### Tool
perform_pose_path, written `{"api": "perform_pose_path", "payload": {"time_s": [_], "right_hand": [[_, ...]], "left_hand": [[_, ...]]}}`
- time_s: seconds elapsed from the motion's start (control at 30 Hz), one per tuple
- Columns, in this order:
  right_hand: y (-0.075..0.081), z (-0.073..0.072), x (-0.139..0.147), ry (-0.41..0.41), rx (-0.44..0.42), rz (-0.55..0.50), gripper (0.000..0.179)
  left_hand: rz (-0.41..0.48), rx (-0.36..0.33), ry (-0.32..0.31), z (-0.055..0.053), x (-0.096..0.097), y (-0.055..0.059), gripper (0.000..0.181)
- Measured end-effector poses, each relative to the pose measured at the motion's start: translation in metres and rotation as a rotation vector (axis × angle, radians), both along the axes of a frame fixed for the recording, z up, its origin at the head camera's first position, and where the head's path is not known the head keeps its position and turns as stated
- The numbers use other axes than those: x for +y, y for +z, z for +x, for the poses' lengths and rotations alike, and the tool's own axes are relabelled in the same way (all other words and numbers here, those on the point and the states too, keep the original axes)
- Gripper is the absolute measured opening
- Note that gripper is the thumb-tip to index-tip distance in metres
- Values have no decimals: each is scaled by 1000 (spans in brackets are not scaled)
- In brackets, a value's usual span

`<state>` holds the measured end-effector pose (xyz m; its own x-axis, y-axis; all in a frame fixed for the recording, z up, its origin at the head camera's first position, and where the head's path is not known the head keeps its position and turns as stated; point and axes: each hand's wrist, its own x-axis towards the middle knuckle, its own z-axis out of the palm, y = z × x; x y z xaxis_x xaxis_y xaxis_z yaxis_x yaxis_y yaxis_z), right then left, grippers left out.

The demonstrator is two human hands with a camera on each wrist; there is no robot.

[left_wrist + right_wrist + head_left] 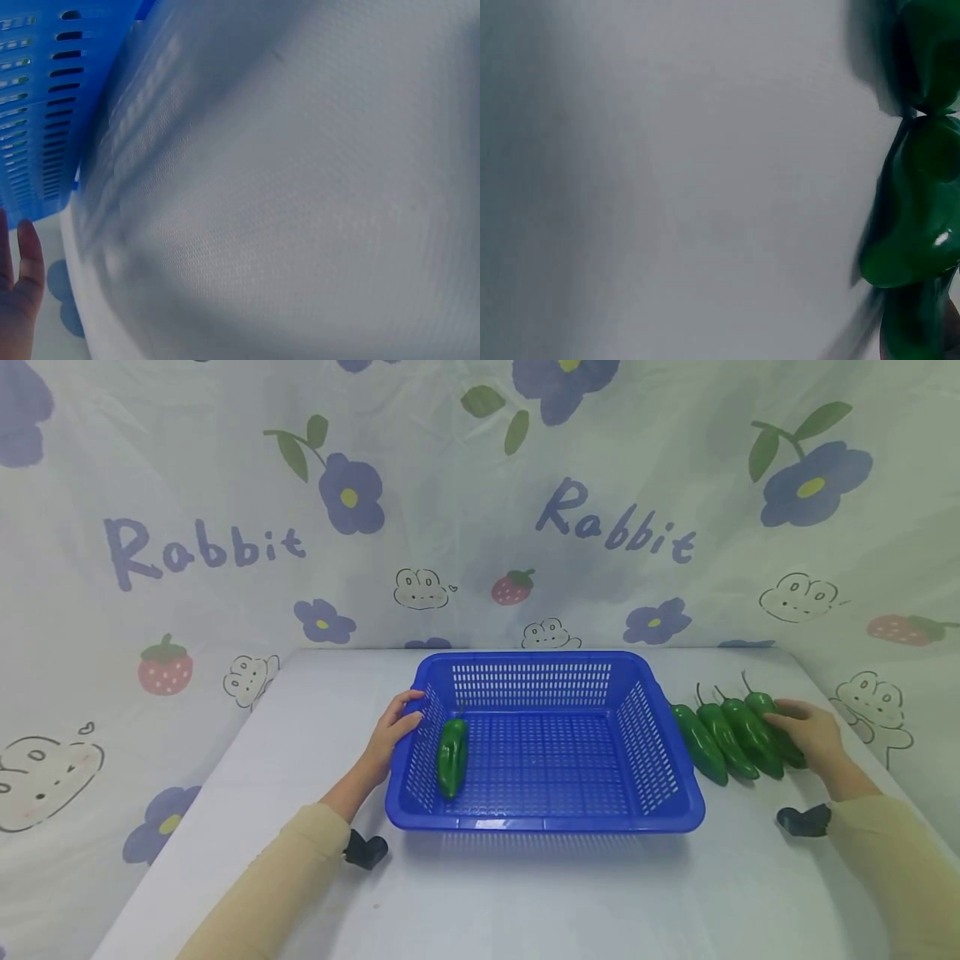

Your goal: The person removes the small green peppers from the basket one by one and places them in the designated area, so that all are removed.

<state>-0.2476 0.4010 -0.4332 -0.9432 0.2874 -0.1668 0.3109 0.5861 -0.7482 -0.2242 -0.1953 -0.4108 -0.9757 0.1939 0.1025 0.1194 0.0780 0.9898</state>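
Observation:
A blue plastic basket [540, 823] with slotted walls stands in the middle of the table. My left hand [392, 732] rests against its left rim with fingers fairly straight; the left wrist view shows two fingers [30, 259] by the slotted wall. Inside the basket, near that wall, lies one long green pepper [452, 760]. Right of the basket, several green peppers [740, 735] lie side by side, stems pointing away. My right hand [813, 735] holds the rightmost pepper [915, 322], thumb on its near side; the hand hides part of it.
The white table [525, 893] ends at a patterned curtain [465, 510] at the back and sides. Dark wrist straps [804, 820] hang by both sleeves. The row of peppers lies close to the basket's right wall.

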Motion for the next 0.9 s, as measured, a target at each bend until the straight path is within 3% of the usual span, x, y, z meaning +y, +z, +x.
{"api": "perform_pose_path", "payload": {"time_s": [0.37, 0.73, 0.9], "right_hand": [[-7, -2, 2, -50, -24, -12, 68], [6, 11, 0, -25, -24, -29, 73], [-11, -2, 20, -13, -21, -28, 79]], "left_hand": [[-2, -3, 5, 1, 0, 1, 41], [7, 0, 0, 1, 0, 0, 41], [4, 1, 5, 1, 0, 0, 40]]}}
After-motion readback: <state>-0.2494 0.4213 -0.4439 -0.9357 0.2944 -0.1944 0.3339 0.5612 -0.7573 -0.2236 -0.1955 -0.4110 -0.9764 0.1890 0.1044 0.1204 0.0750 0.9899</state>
